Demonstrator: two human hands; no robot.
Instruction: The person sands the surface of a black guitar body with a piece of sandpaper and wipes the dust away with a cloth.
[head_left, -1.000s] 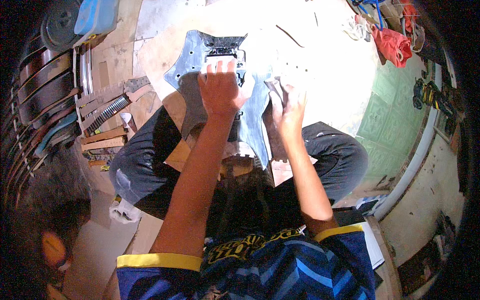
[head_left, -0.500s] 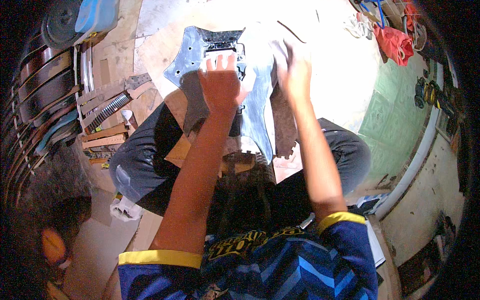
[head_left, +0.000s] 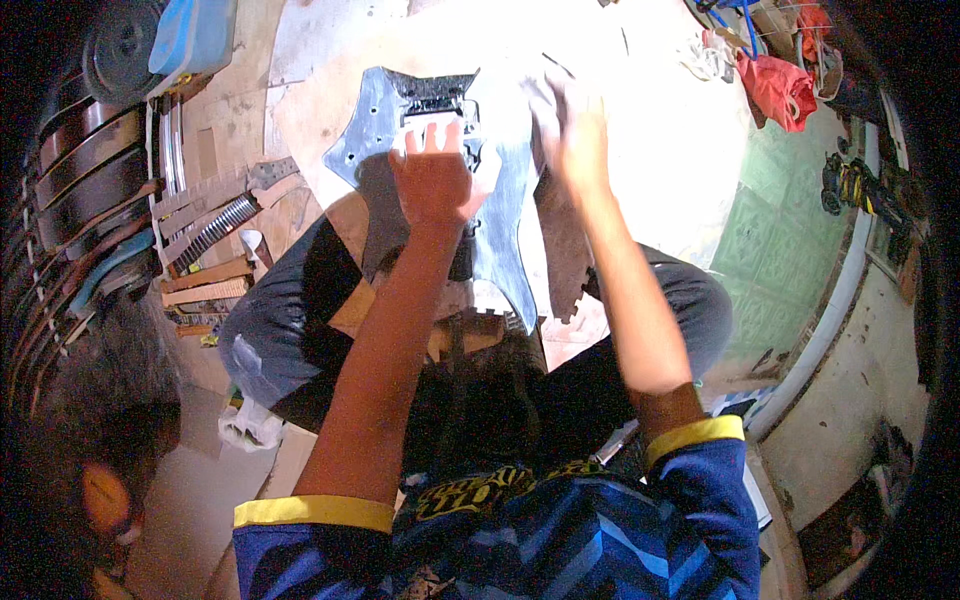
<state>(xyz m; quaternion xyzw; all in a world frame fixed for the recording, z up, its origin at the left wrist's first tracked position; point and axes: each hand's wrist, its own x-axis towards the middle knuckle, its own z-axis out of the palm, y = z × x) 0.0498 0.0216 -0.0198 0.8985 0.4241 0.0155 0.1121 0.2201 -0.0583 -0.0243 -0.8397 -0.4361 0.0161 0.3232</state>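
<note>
A grey-blue electric guitar body [head_left: 506, 255] with pointed horns and dark cut-out cavities lies flat in front of me, between my bent knees. My left hand [head_left: 432, 185] rests palm down on its middle, fingers stretched out and slightly apart, just below the dark upper cavity. At the body's right side, my right hand [head_left: 575, 135] is smeared by motion and washed out by the bright light. Whether it holds anything cannot be made out. A thin dark curved edge [head_left: 557, 66] shows just above its fingers; its kind is unclear.
Guitar necks [head_left: 215, 235] and wood pieces lie on the left, beside a rack of dark curved guitar bodies [head_left: 90, 195]. A blue plastic container [head_left: 190, 38] stands at upper left. Red cloth [head_left: 778, 90] lies at upper right. Green floor tiles [head_left: 765, 250] spread on the right.
My right hand has shifted slightly up and left along the guitar body's right side. My left hand stays flat on the body, which sits slightly lower in view.
</note>
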